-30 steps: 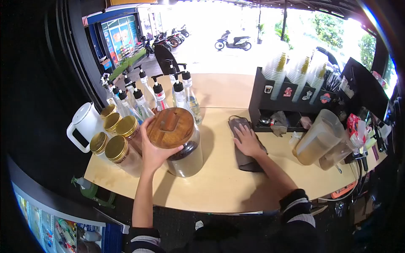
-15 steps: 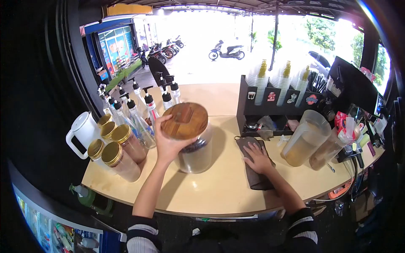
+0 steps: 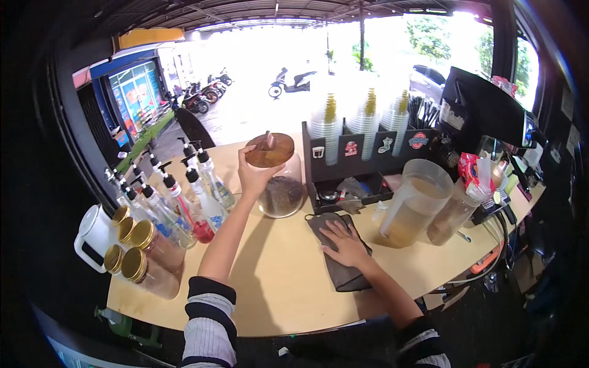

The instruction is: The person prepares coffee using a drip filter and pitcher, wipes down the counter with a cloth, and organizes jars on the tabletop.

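A glass jar (image 3: 281, 195) with dark contents stands toward the back of the table. My left hand (image 3: 254, 178) is wrapped around the edge of its round wooden lid (image 3: 270, 151), thumb and fingers on opposite sides. The lid sits on top of the jar. My right hand (image 3: 345, 243) lies flat, fingers spread, on a dark grey cloth (image 3: 343, 275) on the tabletop, to the right of the jar.
On the left stand several pump bottles (image 3: 175, 199), gold-lidded jars (image 3: 144, 257) and a white jug (image 3: 95, 236). A black cup holder (image 3: 334, 156) is at the back right, beside a translucent pitcher (image 3: 414, 208). The wooden table (image 3: 270, 288) has a curved front edge.
My left hand has moved the jar farther back on the table, beside the cup holder. My right hand stays flat on the cloth. The camera view has shifted to the right.
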`<state>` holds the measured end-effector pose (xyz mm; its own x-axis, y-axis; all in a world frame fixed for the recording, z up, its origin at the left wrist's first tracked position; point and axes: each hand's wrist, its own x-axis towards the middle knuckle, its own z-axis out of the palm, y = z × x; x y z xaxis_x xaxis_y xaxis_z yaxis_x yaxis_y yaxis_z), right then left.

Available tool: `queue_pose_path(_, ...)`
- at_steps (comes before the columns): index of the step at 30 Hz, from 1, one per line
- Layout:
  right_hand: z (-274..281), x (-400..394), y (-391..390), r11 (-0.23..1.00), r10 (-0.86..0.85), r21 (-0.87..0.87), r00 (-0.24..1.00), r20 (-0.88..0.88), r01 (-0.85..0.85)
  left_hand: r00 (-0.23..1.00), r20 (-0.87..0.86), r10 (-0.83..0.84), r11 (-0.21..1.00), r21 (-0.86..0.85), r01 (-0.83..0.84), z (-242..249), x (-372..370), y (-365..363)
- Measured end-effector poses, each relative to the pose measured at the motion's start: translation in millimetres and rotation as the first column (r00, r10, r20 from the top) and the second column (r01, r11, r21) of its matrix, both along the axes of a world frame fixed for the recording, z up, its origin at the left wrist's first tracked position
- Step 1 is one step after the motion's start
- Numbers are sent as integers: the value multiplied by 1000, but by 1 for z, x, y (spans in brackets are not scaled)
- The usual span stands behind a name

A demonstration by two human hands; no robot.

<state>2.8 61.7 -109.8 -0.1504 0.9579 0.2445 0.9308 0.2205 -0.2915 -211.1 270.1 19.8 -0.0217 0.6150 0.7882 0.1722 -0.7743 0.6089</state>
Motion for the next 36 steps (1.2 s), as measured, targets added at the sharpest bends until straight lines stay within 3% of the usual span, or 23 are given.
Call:
queue_pose_path(3, 5, -1, -1, 1000, 5, -13, 1000, -18, -5, 998, 27, 65, 998, -16, -64, -5, 12, 10)
queue_pose_path(8, 2, -2, 3, 1000, 4, 19, 999, -42, -3, 998, 56, 16, 999, -30, -15, -13, 24, 24)
queue_pose_path(13, 3, -3, 8, 1000, -21, -5, 999, -29, 20, 997, -67, 41, 994, -102, -48, -7, 25, 21)
queue_pose_path(15, 1, -2, 10, 1000, -17, 22, 1000, -9, 17, 995, -94, 25, 997, -69, -32, -11, 19, 24)
queue_pose_path(17, 1, -2, 10, 1000, -16, 12, 1000, -5, 16, 981, -147, 126, 990, 88, -114, -16, 13, 20)
queue_pose_path(18, 1, -2, 10, 1000, -19, 11, 1000, 3, 19, 981, -147, 130, 989, 88, -118, -19, 11, 9)
queue_pose_path(20, 0, -2, 10, 1000, -22, 15, 1000, 12, 22, 964, -37, 264, 958, 125, -258, -25, 13, -41)
queue_pose_path(22, -1, -2, 11, 999, -20, 30, 999, 44, 18, 998, -9, -70, 996, -64, 69, -28, 28, -106)
queue_pose_path(23, -1, -3, 11, 999, -18, 35, 997, 81, 15, 968, -31, -251, 957, 143, 252, -36, 41, -123)
queue_pose_path(24, -2, -4, 14, 1000, -22, -1, 991, 129, 23, 928, -208, -309, 934, 117, 338, -52, 51, -140)
queue_pose_path(25, -29, 4, 23, 982, -14, 184, 938, 346, -53, 804, -354, -477, 823, 139, 550, -59, 64, -155)
queue_pose_path(26, -26, 0, 23, 985, -27, 166, 924, 381, -40, 737, -527, -423, 832, 95, 546, -94, 85, -171)
queue_pose_path(28, -8, -12, 21, 988, -32, 152, 906, 422, -36, 647, -676, -352, 849, 59, 525, -108, 99, -187)
queue_pose_path(30, 15, -22, 13, 977, 16, 160, 794, 608, -143, 493, -731, -472, 643, 97, 760, -97, 102, -190)
queue_pose_path(31, 8, -18, 18, 975, 15, 166, 790, 612, -147, 498, -732, -466, 645, 105, 757, -100, 100, -177)
queue_pose_path(32, -6, -17, 22, 939, 114, 265, 924, 364, -220, 580, -674, -457, 717, 107, 689, -105, 89, -160)
queue_pose_path(33, -18, -18, 20, 892, 238, 374, 967, 89, -254, 655, -613, -442, 783, 93, 615, -113, 75, -147)
queue_pose_path(35, 4, -25, 5, 980, 200, -58, 950, 241, -192, 711, -601, -365, 902, -40, 429, -116, 42, -126)
queue_pose_path(36, 17, -30, -7, 977, 173, 47, 902, 395, -208, 707, -659, -257, 947, -25, 320, -120, 25, -117)
